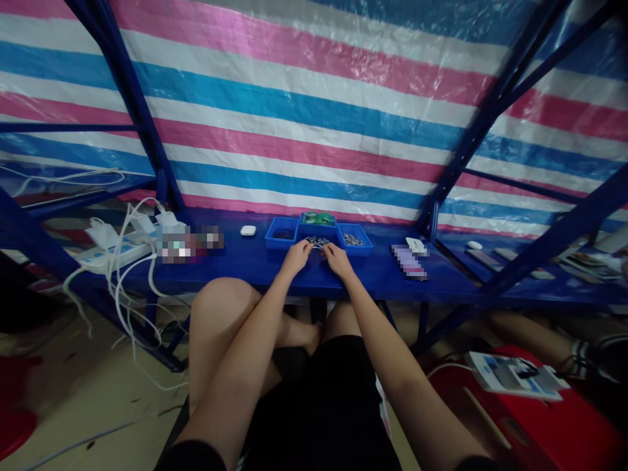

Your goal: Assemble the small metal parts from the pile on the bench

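Note:
My left hand (pixel 296 255) and my right hand (pixel 336 256) rest side by side on the blue shelf (pixel 245 265), fingers curled toward a small pile of dark metal parts (pixel 317 242) between them. The fingertips look pinched, but what they hold is too small to name. Just behind the hands stand three small blue trays: a left tray (pixel 281 233) with dark bits, a middle tray (pixel 318 220) with green pieces, and a right tray (pixel 354 239) with metal bits.
A white power strip with chargers and cables (pixel 115 252) lies at the left. A white earbud case (pixel 248 230) sits on the shelf. Blue frame posts (pixel 135 104) rise on both sides. A red stool with a booklet (pixel 515 376) stands at the right.

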A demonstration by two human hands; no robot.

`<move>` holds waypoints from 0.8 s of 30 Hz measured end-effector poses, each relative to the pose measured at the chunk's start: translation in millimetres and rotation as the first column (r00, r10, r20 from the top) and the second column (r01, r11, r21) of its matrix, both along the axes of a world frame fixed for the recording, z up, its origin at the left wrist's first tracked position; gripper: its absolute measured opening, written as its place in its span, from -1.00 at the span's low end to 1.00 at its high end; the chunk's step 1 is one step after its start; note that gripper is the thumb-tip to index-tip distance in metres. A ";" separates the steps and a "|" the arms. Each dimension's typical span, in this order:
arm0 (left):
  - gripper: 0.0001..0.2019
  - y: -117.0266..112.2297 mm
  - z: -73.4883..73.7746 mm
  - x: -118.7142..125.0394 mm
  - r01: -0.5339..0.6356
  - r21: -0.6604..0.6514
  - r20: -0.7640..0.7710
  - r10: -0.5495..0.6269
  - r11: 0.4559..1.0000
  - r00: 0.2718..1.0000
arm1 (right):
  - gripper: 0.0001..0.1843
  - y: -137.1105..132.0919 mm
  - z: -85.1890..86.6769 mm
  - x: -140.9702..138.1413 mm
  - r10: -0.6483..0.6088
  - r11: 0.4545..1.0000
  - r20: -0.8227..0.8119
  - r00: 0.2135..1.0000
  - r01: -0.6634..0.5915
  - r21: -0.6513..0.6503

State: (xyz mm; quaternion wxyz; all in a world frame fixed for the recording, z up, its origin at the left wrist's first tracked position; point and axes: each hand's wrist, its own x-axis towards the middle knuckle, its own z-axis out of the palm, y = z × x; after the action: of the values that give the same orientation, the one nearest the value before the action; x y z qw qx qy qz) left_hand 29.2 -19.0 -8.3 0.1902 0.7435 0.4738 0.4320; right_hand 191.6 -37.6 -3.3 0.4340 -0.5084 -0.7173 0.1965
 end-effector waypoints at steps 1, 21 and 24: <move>-0.75 0.1 0.0 -0.1 0.003 0.003 0.002 -0.003 1.000 1.000 | -0.73 1.0 -0.9 0.3 0.002 1.000 0.008 1.000 -0.002 0.009; -0.82 2.2 -1.5 -0.5 0.036 0.023 0.045 -0.037 0.999 0.998 | -0.81 5.6 -5.5 2.1 0.006 0.999 0.019 1.000 -0.007 0.044; -0.88 4.4 -3.2 -0.6 0.042 0.024 0.102 -0.045 0.999 0.994 | -0.85 6.9 -7.2 2.3 0.016 0.998 0.010 1.000 -0.016 0.052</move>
State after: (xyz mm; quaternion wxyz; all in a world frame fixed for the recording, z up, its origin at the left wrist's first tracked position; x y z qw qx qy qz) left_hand 28.6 -14.6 -11.4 0.2155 0.7325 0.4424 0.4705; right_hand 193.9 -30.7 -10.5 0.4422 -0.4920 -0.7283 0.1787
